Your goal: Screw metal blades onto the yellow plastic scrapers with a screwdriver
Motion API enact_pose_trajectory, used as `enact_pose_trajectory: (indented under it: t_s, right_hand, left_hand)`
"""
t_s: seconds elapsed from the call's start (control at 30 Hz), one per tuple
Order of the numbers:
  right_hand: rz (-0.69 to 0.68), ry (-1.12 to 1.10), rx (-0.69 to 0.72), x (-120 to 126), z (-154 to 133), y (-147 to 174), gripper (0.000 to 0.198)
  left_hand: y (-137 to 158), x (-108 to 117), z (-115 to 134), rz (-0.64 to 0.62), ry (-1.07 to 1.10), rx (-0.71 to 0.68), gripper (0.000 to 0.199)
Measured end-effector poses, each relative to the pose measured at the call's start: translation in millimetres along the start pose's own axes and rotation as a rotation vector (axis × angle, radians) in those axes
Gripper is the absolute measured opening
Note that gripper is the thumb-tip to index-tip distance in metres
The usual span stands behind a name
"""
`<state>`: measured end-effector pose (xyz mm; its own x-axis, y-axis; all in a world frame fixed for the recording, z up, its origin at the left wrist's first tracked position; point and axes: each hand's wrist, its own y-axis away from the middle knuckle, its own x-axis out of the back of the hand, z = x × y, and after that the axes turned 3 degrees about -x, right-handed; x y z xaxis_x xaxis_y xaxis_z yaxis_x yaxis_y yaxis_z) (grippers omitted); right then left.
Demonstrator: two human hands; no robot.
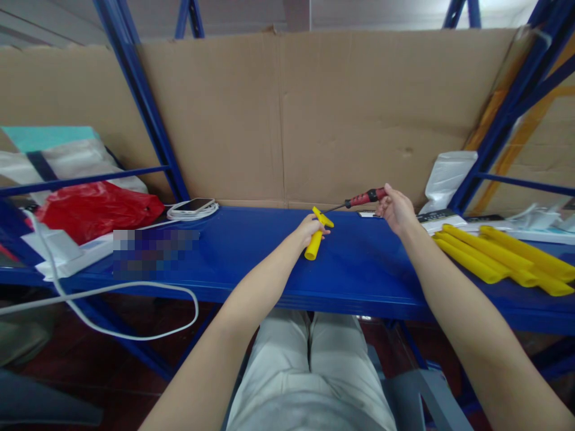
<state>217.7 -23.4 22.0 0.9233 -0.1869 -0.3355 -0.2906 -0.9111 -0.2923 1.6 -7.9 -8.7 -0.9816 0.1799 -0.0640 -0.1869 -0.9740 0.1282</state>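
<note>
My left hand is closed around a yellow plastic tube with a flared top, held tilted just above the blue shelf. In my right hand is a screwdriver with a red and black handle, gripped by the rear end of that handle. Its thin metal shaft points left and down, and the tip meets the flared top of the yellow piece. Whether the tip sits in a screw there is too small to tell.
Several yellow tubes lie at the right, beside my right forearm. A phone on a coiled white cable, a red plastic bag and a white power strip are at the left. Cardboard stands behind, between blue posts.
</note>
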Motion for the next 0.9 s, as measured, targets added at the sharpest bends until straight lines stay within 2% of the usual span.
enact_pose_trajectory:
  t_s: [0.33,0.53,0.67,0.9]
  right_hand:
    - [-0.071,0.019,-0.009,-1.9,-2.6,4.0,0.031]
    - [-0.047,0.005,0.036,-1.0,0.0,1.9,0.041]
    - [-0.004,-0.009,0.015,-1.0,1.9,-0.2,0.049]
    - [-0.025,0.035,0.011,-2.3,-0.6,3.1,0.039]
  left_hand:
    - [-2.5,0.9,-0.9,0.027,-0.007,0.002,0.077]
    - [-0.6,0.3,-0.3,0.026,0.000,-0.005,0.076]
    - [0.7,-0.4,0.4,0.022,-0.004,-0.003,0.076]
    - [0.0,-0.1,0.1,0.016,-0.020,-0.002,0.075]
